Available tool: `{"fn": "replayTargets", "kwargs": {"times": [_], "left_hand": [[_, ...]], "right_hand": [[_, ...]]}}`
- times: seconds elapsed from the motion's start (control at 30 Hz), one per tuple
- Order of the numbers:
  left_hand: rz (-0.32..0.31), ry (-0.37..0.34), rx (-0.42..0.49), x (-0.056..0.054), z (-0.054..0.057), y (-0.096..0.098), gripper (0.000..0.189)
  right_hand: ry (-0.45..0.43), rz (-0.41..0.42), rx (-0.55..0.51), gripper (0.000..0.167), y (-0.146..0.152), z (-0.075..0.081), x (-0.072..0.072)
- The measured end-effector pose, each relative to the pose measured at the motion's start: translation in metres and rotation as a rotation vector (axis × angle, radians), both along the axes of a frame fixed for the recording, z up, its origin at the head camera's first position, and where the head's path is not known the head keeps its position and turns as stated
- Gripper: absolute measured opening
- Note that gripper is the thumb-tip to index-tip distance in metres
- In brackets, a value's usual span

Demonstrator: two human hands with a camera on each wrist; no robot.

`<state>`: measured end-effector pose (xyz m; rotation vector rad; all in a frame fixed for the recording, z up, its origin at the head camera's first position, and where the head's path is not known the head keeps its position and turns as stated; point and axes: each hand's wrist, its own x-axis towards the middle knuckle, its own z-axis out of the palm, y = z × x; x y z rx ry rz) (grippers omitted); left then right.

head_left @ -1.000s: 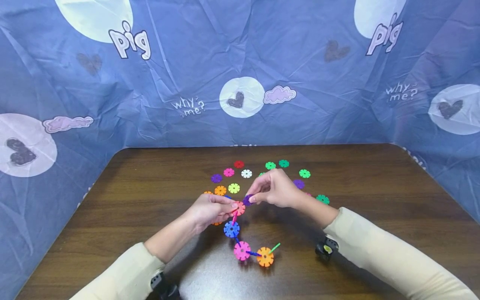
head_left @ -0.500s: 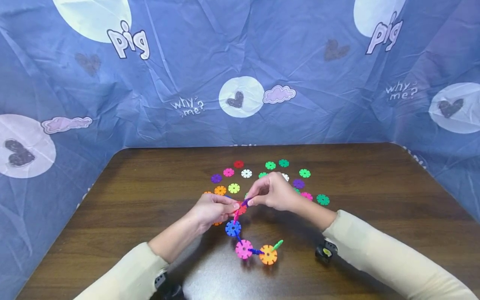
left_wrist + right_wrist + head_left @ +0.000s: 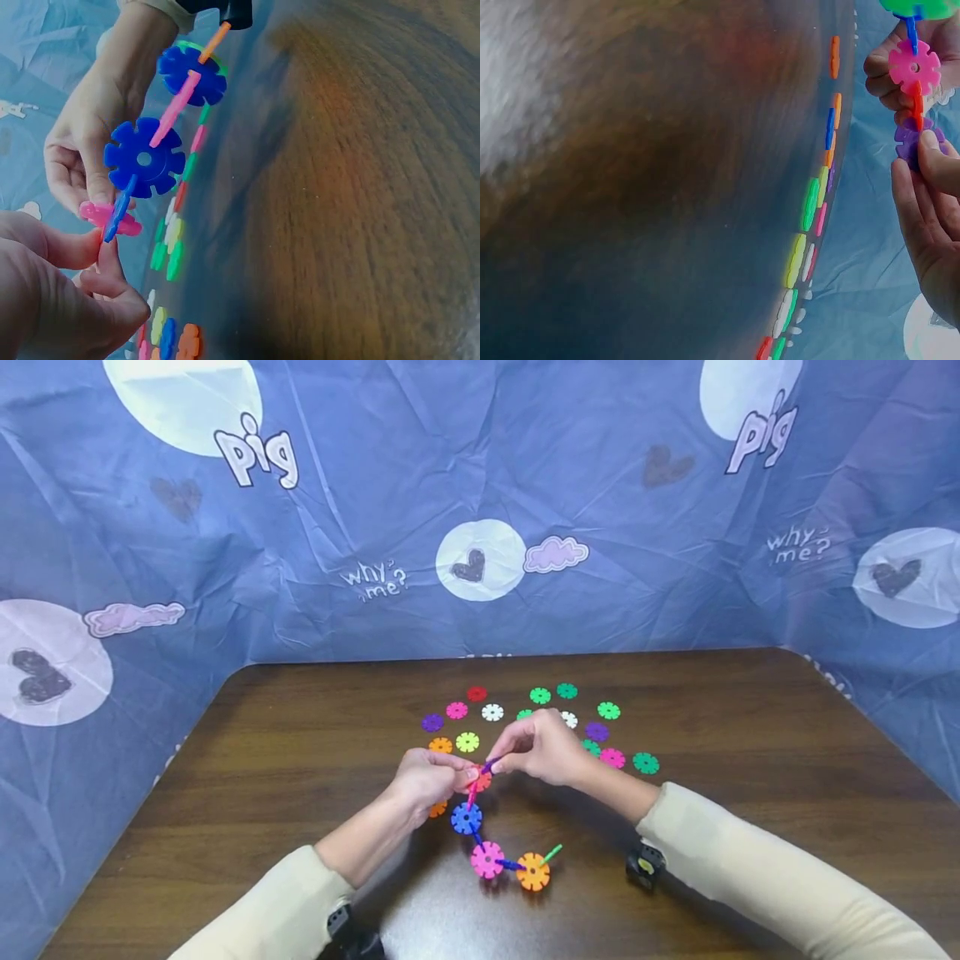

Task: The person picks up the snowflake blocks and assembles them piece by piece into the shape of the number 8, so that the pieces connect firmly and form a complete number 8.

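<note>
Notched plastic discs, slotted edge to edge, hang as a chain over the table. My left hand (image 3: 427, 781) pinches the red disc (image 3: 483, 779) at its top end. Between the thumb and fingers of my right hand (image 3: 543, 750) is a purple disc (image 3: 907, 142), held crosswise against the red disc's rim. How deep their slots mesh I cannot tell. Below the red disc hang an edge-on pink disc (image 3: 472, 796), a blue disc (image 3: 467, 818), another pink disc (image 3: 487, 861), an orange disc (image 3: 533, 872) and an edge-on green disc (image 3: 552, 854), with dark blue ones linking some.
Several loose discs lie flat beyond the hands on the brown table (image 3: 225, 793), among them a red one (image 3: 477, 693), a yellow one (image 3: 467, 742) and a teal one (image 3: 646, 763). A blue printed cloth (image 3: 315, 527) hangs behind the table.
My right hand has brought the purple disc leftward and turned it edge-on against the red disc. The left hand keeps its pinch, and the hanging chain has swung slightly.
</note>
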<state>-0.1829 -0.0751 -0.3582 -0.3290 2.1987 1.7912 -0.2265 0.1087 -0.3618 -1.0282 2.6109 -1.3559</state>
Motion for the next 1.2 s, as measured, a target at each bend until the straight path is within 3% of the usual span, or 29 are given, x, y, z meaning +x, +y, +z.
{"fn": "replayTargets", "kwargs": {"times": [0.13, 0.27, 0.47, 0.67, 1.0, 1.2], "left_hand": [[-0.049, 0.001, 0.044, -0.0004, -0.0022, -0.0020, 0.022], [-0.119, -0.010, 0.084, -0.0003, -0.0023, -0.0061, 0.027], [-0.152, -0.033, 0.062, -0.0013, -0.0019, -0.0079, 0.027], [-0.145, -0.044, 0.071, -0.0011, -0.0007, -0.0072, 0.026], [-0.099, -0.050, 0.054, -0.0003, 0.0041, -0.0056, 0.022], [-0.093, -0.052, 0.078, -0.0004, 0.0045, -0.0066, 0.024]], "right_hand": [[0.009, 0.018, 0.006, 0.006, 0.0014, 0.0006, 0.0024], [-0.021, 0.094, 0.018, 0.006, 0.0045, 0.0024, 0.0033], [-0.046, 0.189, 0.037, 0.009, 0.0074, 0.0015, 0.0030], [-0.059, 0.158, 0.026, 0.008, 0.0064, -0.0010, 0.0038], [0.005, 0.088, 0.052, 0.006, 0.0047, 0.0025, 0.0077], [-0.025, 0.078, 0.016, 0.008, 0.0044, 0.0034, 0.0068]]}}
